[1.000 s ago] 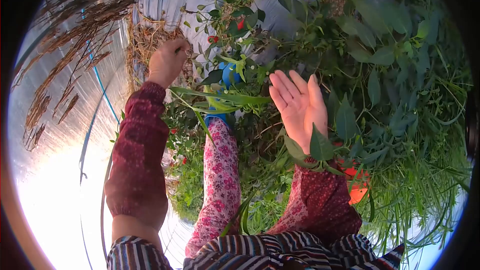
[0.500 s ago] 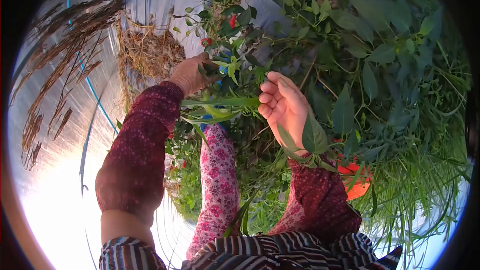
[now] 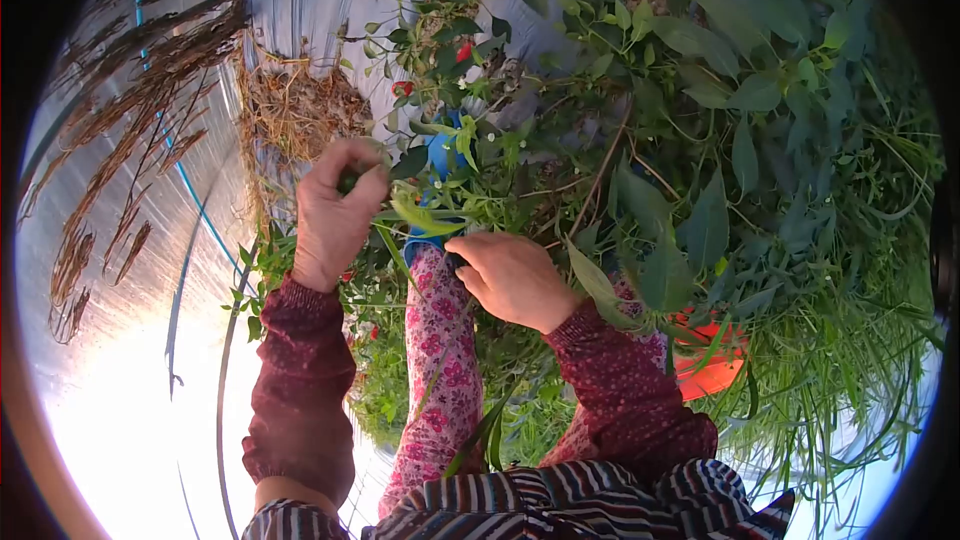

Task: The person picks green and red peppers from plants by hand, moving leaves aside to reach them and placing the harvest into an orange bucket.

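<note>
Foliage fills the view from twelve o'clock round to four o'clock: a bushy green pepper plant (image 3: 640, 120) with broad pointed leaves, small white flowers and a few small red peppers (image 3: 403, 88) showing near eleven o'clock. The left hand (image 3: 338, 210), in a dark red patterned sleeve (image 3: 300, 380), sits at about ten o'clock from the middle, its fingers (image 3: 350, 165) curled together and pinched on a small dark green pepper (image 3: 349, 180) at the tips; how much of it lies inside the grip cannot be told. A long narrow green leaf blade (image 3: 425, 215) runs from just beside that hand toward three o'clock. The right hand (image 3: 510, 278), near the centre, lies back upward with its fingers bent and closed low among the stems; whether it clamps anything cannot be told, since the fingertips are hidden by leaves. Between the two hands, toward six o'clock, a leg in pink floral trousers (image 3: 440, 360) ends in a blue boot (image 3: 440, 155) at twelve o'clock, half covered by leaves. A clump of dry straw (image 3: 295, 110) lies at ten o'clock on shiny silver plastic sheeting (image 3: 120, 340), with a thin blue hose (image 3: 195, 202) crossing it. An orange plastic container (image 3: 705, 370) sits at four o'clock, behind the right forearm and partly hidden by grass.
</note>
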Demonstrator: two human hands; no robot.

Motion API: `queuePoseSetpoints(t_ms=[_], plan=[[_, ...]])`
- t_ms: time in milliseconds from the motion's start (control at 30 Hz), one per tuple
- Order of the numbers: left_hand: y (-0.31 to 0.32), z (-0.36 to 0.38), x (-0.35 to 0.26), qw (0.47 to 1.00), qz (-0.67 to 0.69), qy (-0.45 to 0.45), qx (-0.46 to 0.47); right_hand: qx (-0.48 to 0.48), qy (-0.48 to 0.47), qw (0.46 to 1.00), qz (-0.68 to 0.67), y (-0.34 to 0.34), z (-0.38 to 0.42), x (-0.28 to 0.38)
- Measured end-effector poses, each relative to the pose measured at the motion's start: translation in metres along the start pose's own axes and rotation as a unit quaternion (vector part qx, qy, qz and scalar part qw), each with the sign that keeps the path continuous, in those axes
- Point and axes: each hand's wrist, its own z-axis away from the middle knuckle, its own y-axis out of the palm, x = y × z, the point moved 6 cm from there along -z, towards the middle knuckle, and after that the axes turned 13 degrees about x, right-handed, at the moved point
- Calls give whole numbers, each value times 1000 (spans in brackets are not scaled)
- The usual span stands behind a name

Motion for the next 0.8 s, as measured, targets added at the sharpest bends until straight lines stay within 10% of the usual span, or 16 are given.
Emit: queuePoseSetpoints(t_ms=[133,300,400,600,700,800], plan=[[92,-8,-27,966,84,-80,229,60,-18,991,118,21,2,7],[144,-52,67,879,381,-279,62,114,8,987,114,20,4,10],[148,-67,68,827,531,-156,-96,119,39,986,108,18,7,2],[129,-70,68,878,457,-107,-89,69,30,994,81,1,12,3],[108,-63,89,955,126,-263,46,17,-2,999,30,-9,12,-2],[89,-42,35,930,194,-238,201,-43,-34,998,-14,-31,14,1]])
